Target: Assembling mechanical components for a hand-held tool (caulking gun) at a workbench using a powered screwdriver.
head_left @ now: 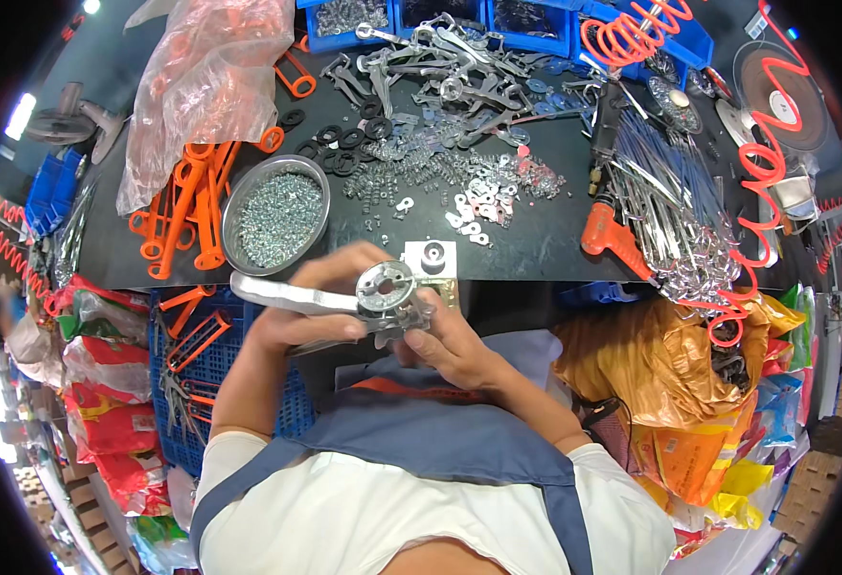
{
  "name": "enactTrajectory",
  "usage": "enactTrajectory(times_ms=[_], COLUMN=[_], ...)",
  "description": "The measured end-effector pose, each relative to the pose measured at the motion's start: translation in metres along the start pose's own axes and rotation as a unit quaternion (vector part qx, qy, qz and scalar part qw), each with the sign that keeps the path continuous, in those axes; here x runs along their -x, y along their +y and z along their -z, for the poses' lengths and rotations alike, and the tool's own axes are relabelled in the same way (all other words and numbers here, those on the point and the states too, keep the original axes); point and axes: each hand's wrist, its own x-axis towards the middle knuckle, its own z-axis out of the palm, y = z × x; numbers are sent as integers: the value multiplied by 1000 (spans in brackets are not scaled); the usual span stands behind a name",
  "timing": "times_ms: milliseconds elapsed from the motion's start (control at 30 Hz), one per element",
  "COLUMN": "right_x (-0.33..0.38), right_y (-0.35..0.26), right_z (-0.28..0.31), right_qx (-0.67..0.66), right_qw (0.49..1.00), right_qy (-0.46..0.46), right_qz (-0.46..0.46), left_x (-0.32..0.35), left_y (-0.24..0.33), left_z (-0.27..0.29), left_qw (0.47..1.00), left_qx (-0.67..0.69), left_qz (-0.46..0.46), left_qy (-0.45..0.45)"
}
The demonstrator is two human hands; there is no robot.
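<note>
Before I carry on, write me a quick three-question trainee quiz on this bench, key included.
1. What fills the round metal bowl?
a) black rings
b) small metal pieces
c) orange handles

2. True or false: the orange-gripped tool lies to the left of the bowl.

3. Which of the person's hands hold the silvery metal piece?

Key:
1. b
2. False; it lies to the right.
3. Both, the left hand and the right hand.
</note>
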Motion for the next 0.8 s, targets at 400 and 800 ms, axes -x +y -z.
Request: enactTrajectory(times_ms=[400, 800], right_x=[-72, -9], right_y=[5, -66], right_z=[142, 46], right_qx=[742, 95], right_qw=[629, 977], right_qy=[223, 180], right_qz=[64, 71], left_x=[2, -6], left_y=[-8, -32], left_z=[-25, -26], left_qw=[993, 983], left_qx=[-98, 39], left_qz=[46, 124], left_qy=[40, 130])
